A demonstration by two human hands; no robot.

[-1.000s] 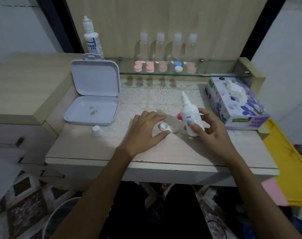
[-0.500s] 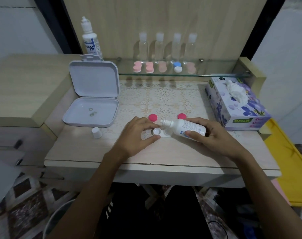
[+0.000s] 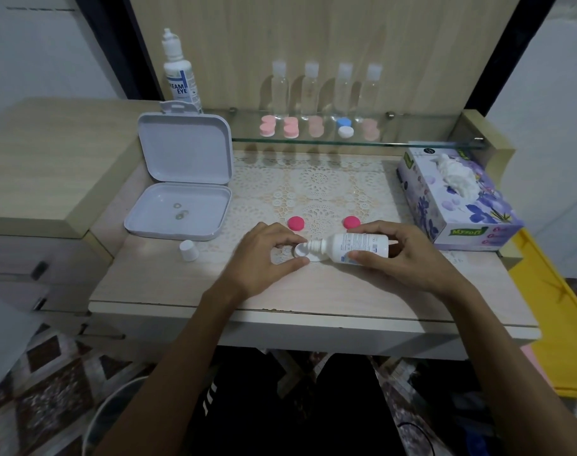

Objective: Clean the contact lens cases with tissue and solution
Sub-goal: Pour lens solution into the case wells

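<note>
A white contact lens case (image 3: 302, 253) lies on the table near the front middle. My left hand (image 3: 264, 258) pinches it between thumb and fingers. My right hand (image 3: 402, 258) grips a small white solution bottle (image 3: 356, 246), tipped on its side with the nozzle over the case's left well. Two pink caps (image 3: 296, 223) (image 3: 352, 222) lie just behind my hands. The bottle's white cap (image 3: 188, 250) stands to the left. A tissue box (image 3: 458, 199) with a tissue sticking out sits at the right.
An open white plastic box (image 3: 178, 205) with two small lenses in it lies at the left. A glass shelf (image 3: 346, 143) behind holds several lens cases and clear bottles. A larger solution bottle (image 3: 178, 74) stands at the back left. A lace mat (image 3: 316, 192) covers the table's middle.
My right hand tipped the bottle from upright onto its side and brought the nozzle over the case. The left hand shifted its hold on the case, uncovering the pink caps behind.
</note>
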